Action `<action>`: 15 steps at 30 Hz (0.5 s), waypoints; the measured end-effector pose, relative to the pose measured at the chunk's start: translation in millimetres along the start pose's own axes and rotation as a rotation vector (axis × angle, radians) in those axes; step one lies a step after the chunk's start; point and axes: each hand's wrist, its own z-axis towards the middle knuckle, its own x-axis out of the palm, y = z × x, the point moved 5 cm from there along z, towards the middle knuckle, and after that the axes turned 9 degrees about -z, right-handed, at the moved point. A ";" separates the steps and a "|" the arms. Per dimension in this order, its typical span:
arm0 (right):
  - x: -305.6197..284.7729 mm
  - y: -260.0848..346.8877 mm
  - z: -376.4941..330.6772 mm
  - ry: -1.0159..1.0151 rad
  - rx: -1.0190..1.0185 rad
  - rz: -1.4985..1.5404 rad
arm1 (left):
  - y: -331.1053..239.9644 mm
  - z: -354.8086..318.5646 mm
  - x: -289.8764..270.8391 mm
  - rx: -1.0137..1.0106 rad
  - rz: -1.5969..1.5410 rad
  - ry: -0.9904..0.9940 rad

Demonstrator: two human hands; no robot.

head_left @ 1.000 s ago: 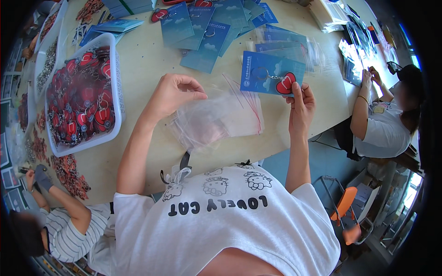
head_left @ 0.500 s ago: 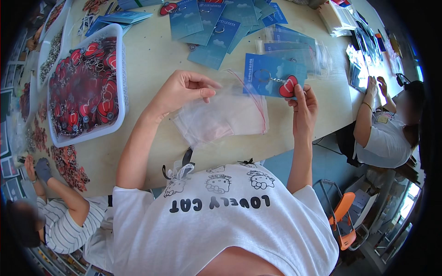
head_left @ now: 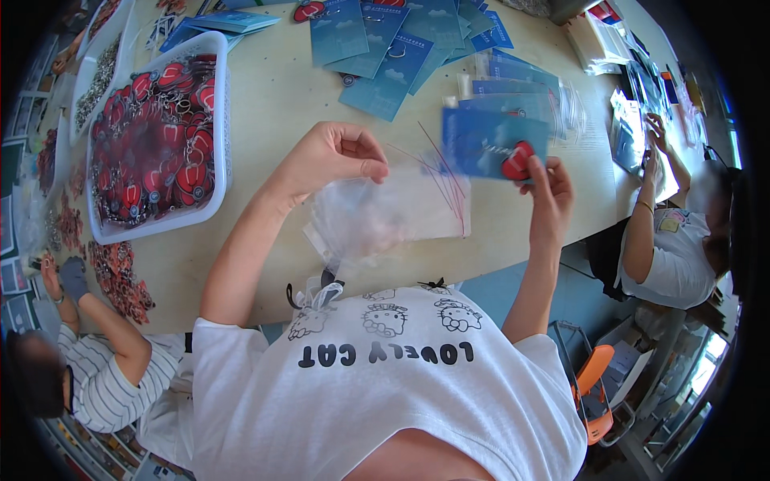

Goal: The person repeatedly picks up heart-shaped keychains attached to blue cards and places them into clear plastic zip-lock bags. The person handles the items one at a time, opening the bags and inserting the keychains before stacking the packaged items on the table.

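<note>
My left hand (head_left: 337, 156) pinched the clear bag (head_left: 393, 212); beside the bag, my right hand (head_left: 545, 196) gripped a blue card (head_left: 489, 144), probably with a red charm (head_left: 517, 160).

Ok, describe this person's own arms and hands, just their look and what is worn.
Both forearms are bare up to short white T-shirt sleeves. The left hand and the right hand wear no gloves, and no watch, bracelet or ring shows. The fingers are uncovered. The white T-shirt has cartoon cat prints and dark lettering across the chest.
</note>
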 end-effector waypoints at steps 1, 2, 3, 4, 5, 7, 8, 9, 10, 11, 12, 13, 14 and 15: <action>-6.3 1.4 2.9 -0.066 -0.020 0.030 | 0.4 1.4 0.2 0.005 0.002 -0.026; -8.7 2.7 4.4 -0.083 -0.028 0.002 | 0.7 3.2 -0.3 0.010 0.005 -0.051; -9.8 4.8 4.1 -0.115 -0.049 0.044 | 0.9 4.0 -0.6 0.015 0.007 -0.077; -9.9 6.9 4.1 -0.148 -0.071 0.087 | 0.2 4.3 0.7 0.009 0.002 -0.085; -10.2 8.7 4.1 -0.181 -0.093 0.130 | -1.4 4.4 2.2 0.002 -0.002 -0.093; -4.6 10.6 7.5 -0.134 -0.093 0.139 | -1.6 4.4 2.9 0.006 -0.004 -0.097; -1.7 11.5 8.4 -0.110 -0.093 0.142 | -1.3 4.5 2.9 0.017 -0.001 -0.093; 2.1 11.2 8.4 -0.069 -0.073 0.146 | -1.2 4.6 3.0 0.027 0.002 -0.089; 5.9 10.4 7.9 -0.029 -0.053 0.150 | -1.6 5.0 3.7 0.032 -0.008 -0.088; 9.4 9.5 7.4 0.011 -0.033 0.153 | -2.8 5.7 5.2 0.037 -0.018 -0.087; 12.0 8.6 7.3 0.051 -0.012 0.156 | -3.2 6.5 6.2 0.041 -0.028 -0.086; 12.2 9.4 7.3 0.058 -0.008 0.147 | -3.0 6.7 5.9 0.046 -0.027 -0.087; 11.4 10.3 6.6 0.066 -0.003 0.139 | -2.7 7.0 5.2 0.051 -0.026 -0.088; 10.7 10.8 7.1 0.075 0.002 0.131 | -2.6 7.1 4.7 0.056 -0.025 -0.090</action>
